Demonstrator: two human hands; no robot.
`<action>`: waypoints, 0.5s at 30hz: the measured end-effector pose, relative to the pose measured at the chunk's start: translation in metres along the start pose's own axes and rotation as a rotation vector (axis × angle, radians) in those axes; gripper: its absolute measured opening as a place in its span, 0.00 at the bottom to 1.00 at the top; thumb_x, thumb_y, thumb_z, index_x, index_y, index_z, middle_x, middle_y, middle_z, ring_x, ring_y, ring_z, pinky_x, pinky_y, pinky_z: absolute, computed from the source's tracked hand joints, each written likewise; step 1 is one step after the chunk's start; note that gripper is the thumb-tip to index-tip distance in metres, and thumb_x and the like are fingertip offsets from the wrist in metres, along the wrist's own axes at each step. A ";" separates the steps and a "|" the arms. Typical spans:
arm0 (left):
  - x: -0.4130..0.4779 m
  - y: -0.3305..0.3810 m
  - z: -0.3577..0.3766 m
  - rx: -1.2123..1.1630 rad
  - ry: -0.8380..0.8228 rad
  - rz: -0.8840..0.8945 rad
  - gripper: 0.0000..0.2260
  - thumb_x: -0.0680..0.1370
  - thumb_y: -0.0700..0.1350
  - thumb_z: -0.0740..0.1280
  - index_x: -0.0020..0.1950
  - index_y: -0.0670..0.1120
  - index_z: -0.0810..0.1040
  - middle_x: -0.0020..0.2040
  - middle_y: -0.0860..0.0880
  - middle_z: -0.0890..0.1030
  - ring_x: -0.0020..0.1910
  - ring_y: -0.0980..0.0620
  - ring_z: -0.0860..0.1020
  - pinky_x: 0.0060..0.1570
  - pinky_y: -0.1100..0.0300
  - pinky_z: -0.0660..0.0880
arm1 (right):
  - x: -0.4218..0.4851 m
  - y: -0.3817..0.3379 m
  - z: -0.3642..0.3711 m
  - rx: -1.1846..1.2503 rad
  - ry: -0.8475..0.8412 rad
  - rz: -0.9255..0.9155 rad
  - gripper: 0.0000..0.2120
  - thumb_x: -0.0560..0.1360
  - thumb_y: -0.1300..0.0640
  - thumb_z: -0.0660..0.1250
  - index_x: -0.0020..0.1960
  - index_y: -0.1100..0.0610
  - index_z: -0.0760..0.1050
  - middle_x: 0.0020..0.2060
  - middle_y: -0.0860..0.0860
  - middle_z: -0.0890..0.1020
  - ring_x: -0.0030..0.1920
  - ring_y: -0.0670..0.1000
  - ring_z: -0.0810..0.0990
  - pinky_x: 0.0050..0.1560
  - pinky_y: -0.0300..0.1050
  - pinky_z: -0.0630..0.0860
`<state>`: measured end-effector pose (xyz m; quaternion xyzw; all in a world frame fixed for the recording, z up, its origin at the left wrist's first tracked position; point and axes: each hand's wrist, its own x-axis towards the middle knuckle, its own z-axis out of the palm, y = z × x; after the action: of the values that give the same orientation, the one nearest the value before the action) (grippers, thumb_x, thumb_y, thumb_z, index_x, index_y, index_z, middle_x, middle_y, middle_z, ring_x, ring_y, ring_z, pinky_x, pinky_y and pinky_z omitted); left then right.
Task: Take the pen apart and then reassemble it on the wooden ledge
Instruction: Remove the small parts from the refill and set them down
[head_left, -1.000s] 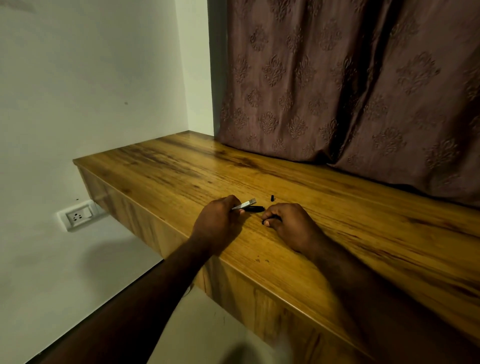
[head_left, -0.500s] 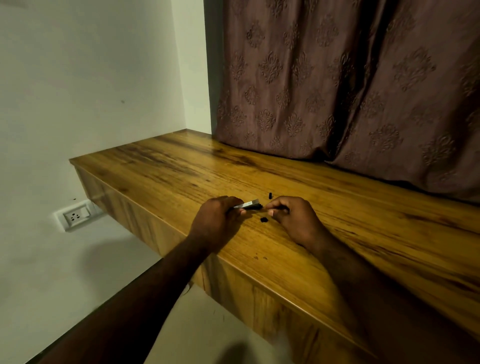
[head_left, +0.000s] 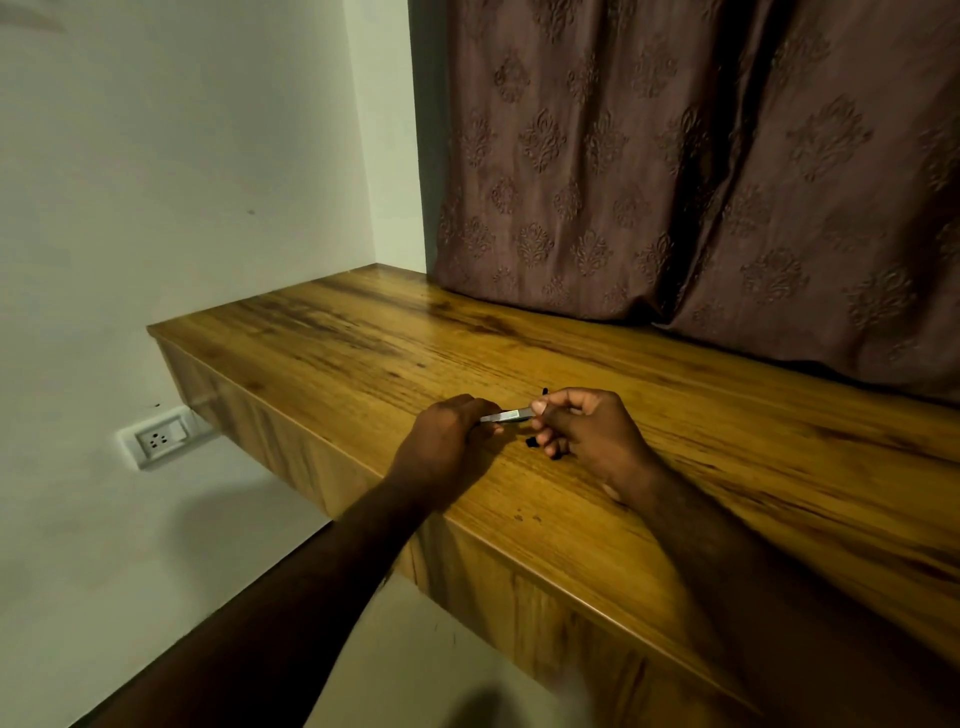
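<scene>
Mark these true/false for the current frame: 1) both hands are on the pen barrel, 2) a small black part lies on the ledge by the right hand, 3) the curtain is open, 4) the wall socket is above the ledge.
1) Both hands hold the pen barrel: true; left hand grips one end, right hand pinches the other.
2) A small black part lies on the ledge by the right hand: true.
3) The curtain is open: false; it hangs drawn, its hem on the ledge.
4) The socket is above the ledge: false; it sits lower on the wall.
</scene>
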<state>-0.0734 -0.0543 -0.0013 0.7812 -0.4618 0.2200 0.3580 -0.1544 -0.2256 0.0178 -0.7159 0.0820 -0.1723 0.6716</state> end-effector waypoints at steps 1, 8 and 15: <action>0.000 -0.001 0.000 0.002 -0.009 0.003 0.18 0.76 0.57 0.60 0.52 0.46 0.81 0.42 0.47 0.82 0.39 0.49 0.79 0.38 0.53 0.74 | 0.000 0.001 0.000 0.021 -0.002 0.006 0.07 0.77 0.63 0.67 0.50 0.68 0.79 0.34 0.57 0.80 0.29 0.50 0.76 0.29 0.41 0.73; 0.002 0.006 -0.003 0.014 -0.028 0.016 0.19 0.76 0.56 0.58 0.54 0.45 0.82 0.43 0.46 0.82 0.39 0.49 0.79 0.39 0.54 0.75 | 0.000 0.000 -0.001 0.072 -0.007 0.023 0.06 0.75 0.66 0.68 0.50 0.68 0.79 0.35 0.57 0.81 0.30 0.49 0.77 0.31 0.39 0.77; 0.004 0.001 0.002 0.160 -0.060 0.039 0.14 0.75 0.40 0.70 0.60 0.45 0.79 0.48 0.47 0.80 0.41 0.48 0.80 0.39 0.54 0.77 | 0.001 0.001 -0.005 0.115 -0.007 0.052 0.05 0.75 0.68 0.68 0.50 0.66 0.79 0.38 0.59 0.82 0.33 0.50 0.79 0.35 0.40 0.80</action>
<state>-0.0726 -0.0582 0.0004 0.8045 -0.4683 0.2396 0.2759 -0.1553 -0.2305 0.0175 -0.6744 0.0882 -0.1565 0.7162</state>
